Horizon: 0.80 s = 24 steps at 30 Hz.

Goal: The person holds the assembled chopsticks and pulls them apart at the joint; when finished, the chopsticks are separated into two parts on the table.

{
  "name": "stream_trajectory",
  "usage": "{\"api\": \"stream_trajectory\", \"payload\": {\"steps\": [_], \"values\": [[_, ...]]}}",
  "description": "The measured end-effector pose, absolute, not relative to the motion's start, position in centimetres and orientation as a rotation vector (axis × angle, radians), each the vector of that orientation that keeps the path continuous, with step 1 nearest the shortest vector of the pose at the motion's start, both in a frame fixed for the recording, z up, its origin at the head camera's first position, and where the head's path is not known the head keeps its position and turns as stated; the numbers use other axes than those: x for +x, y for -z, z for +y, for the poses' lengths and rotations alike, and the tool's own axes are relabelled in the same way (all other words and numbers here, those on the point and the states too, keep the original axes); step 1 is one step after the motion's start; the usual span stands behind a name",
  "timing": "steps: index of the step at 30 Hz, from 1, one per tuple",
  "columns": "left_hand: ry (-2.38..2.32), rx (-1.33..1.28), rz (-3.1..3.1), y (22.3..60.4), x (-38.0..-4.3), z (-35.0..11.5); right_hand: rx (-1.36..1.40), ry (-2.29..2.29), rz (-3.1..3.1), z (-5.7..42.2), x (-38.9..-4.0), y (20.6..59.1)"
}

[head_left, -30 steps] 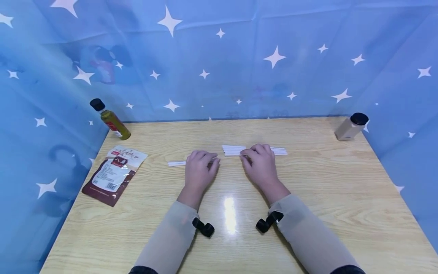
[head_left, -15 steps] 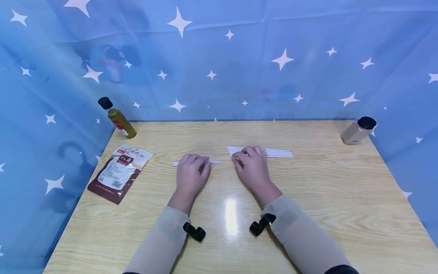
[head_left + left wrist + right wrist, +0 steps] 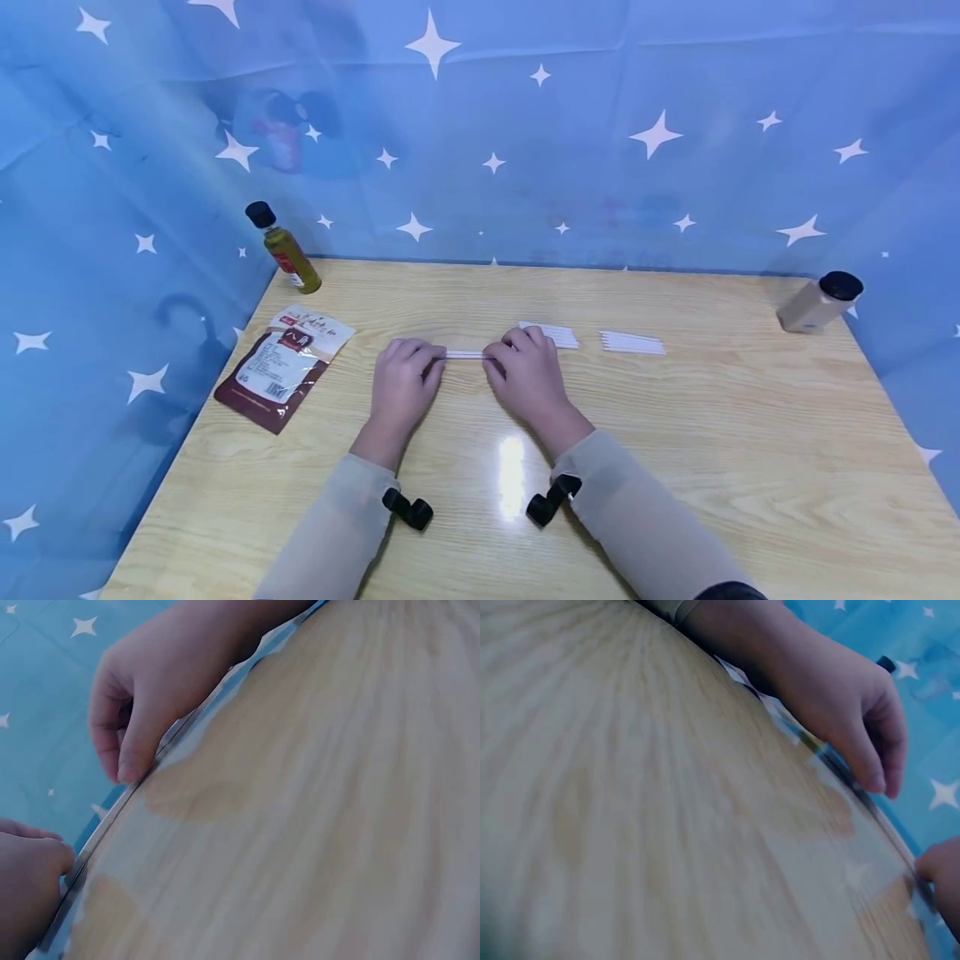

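Observation:
A few thin white sticks (image 3: pixel 464 355) lie crosswise between my two hands in the head view. Thumb and fingertips of my left hand (image 3: pixel 402 382) pinch their left end. At the other end, my right hand (image 3: pixel 529 372) pinches them the same way, covering the tips. Behind and beside the right hand lies a group of similar white sticks (image 3: pixel 558 336), partly hidden by its knuckles. A second group of white sticks (image 3: pixel 632 342) lies farther right. In the left wrist view the right hand (image 3: pixel 161 679) bends down to the sticks, thumb against fingertips.
On the left lies a maroon and white spice bag (image 3: pixel 283 367), with a black-capped oil bottle (image 3: pixel 292 262) behind it. A jar with a black lid (image 3: pixel 813 302) stands at the back right. A blue star-printed curtain (image 3: pixel 480 125) surrounds the wooden table (image 3: pixel 712 467).
My right hand has left the stick groups on the right and come to the right end of the sticks in my left hand. The head view has shifted, carrying the scene rightward.

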<state>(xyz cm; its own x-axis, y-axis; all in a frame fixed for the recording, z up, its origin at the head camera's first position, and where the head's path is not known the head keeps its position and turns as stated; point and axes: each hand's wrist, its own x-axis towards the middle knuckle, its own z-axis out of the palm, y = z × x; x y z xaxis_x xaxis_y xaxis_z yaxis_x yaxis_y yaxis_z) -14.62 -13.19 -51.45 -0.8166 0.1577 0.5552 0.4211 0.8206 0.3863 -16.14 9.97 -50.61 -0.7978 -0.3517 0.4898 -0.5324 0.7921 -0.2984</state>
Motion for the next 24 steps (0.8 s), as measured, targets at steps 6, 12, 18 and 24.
{"api": "stream_trajectory", "payload": {"steps": [6, 12, 18, 24], "values": [[0.740, -0.387, -2.550, 51.5, -14.4, -14.7, 0.676, -0.613, -2.586, 9.0, -16.1, 50.6], [0.783, -0.375, -2.602, 52.0, -14.9, -14.4, 0.704, -0.601, -2.599, 8.8, -16.1, 50.6], [0.769, -0.340, -2.671, 51.7, -14.9, -14.3, 0.749, -0.533, -2.679, 9.0, -16.0, 50.6], [0.762, -0.346, -2.698, 51.4, -14.7, -14.5, 0.799, -0.509, -2.638, 8.8, -15.8, 50.8]]}}
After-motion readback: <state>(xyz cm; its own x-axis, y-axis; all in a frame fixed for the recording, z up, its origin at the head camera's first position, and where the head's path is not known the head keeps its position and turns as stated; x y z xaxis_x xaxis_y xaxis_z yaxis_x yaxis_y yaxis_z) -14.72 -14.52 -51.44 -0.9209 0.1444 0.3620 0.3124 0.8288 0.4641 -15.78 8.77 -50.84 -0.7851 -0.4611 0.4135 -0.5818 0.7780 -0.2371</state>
